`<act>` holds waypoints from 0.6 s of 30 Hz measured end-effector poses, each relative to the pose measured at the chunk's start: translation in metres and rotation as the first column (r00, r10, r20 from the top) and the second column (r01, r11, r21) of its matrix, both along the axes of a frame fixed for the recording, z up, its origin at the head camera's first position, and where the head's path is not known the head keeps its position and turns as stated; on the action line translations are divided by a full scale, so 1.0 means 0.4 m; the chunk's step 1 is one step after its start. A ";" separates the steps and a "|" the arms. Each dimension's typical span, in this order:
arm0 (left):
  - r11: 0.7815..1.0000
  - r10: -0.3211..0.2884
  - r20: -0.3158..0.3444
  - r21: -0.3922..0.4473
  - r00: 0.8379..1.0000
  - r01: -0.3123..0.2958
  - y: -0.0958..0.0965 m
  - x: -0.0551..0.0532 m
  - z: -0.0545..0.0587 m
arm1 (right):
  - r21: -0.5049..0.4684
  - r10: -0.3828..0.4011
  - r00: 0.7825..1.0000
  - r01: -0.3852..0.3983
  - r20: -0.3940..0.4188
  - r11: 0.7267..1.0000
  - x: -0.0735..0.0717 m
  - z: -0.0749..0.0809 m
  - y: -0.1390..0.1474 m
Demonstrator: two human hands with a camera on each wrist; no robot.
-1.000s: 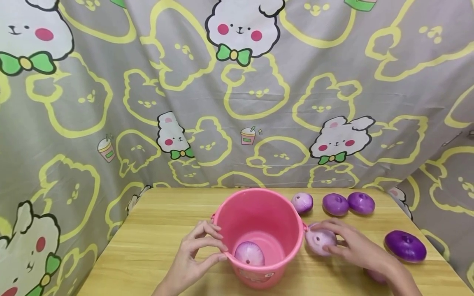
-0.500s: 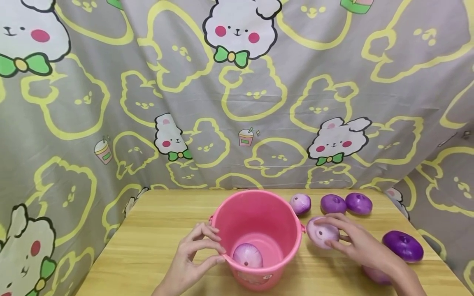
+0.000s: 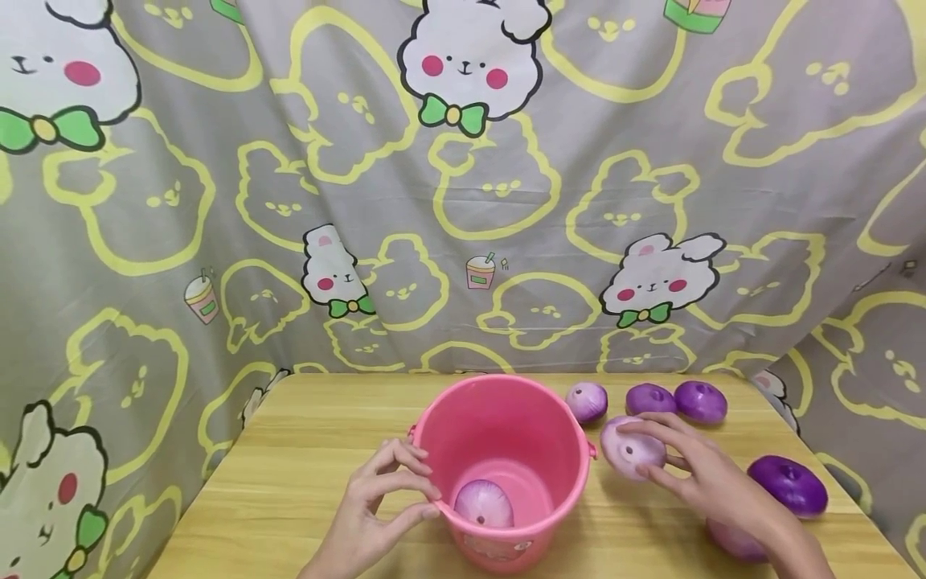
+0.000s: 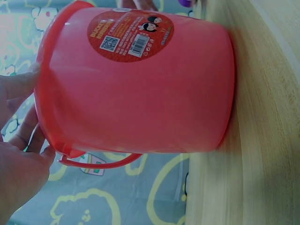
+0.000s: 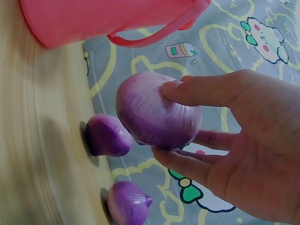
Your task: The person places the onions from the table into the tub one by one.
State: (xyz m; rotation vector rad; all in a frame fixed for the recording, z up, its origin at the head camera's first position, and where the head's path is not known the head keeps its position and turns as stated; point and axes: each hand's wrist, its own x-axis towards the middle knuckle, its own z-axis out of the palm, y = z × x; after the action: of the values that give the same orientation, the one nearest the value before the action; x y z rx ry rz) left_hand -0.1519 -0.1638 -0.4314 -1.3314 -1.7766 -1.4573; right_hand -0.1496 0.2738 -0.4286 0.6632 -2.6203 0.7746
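Observation:
A pink bucket [image 3: 506, 418] stands upright on the table, with one pale purple onion [image 3: 483, 505] lying on its bottom. My left hand [image 3: 383, 498] pinches the near left part of the rim between thumb and fingers; in the left wrist view the fingers lie along the rim [image 4: 44, 75], beside the handle. To the right of the bucket, my right hand [image 3: 705, 466] grips another pale onion [image 3: 624, 446] with thumb and fingertips. The right wrist view shows this held onion [image 5: 152, 110] raised clear of the tabletop.
Beyond the held onion sit a pale onion [image 3: 586, 402] and two purple onions, one left [image 3: 649, 397] and one right [image 3: 701, 402]. A dark purple onion [image 3: 788, 485] lies far right; another onion [image 3: 732, 540] is partly hidden by my right forearm. A patterned curtain [image 3: 521, 201] hangs behind the table.
My right hand has lifted the pale onion from the table beside the bucket and moved it slightly upward. My left hand stays on the bucket's rim.

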 end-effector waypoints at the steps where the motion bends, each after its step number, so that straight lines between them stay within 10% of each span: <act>1: 1.000 0.001 -0.003 0.000 1.000 -0.001 0.000 0.000 0.000 | 0.003 -0.001 1.000 0.001 -0.012 1.000 0.000 0.000 0.001; 18: 1.000 0.013 0.012 -0.015 1.000 -0.013 -0.001 -0.001 -0.008 | -0.051 -0.009 0.998 0.006 -0.067 0.999 0.003 0.009 0.012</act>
State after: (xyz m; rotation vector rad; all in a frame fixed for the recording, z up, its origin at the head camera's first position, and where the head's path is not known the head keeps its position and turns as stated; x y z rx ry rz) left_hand -0.1523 -0.1643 -0.4344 -1.3186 -1.8034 -1.4513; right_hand -0.1482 0.2785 -0.4251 0.6532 -2.5325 0.7990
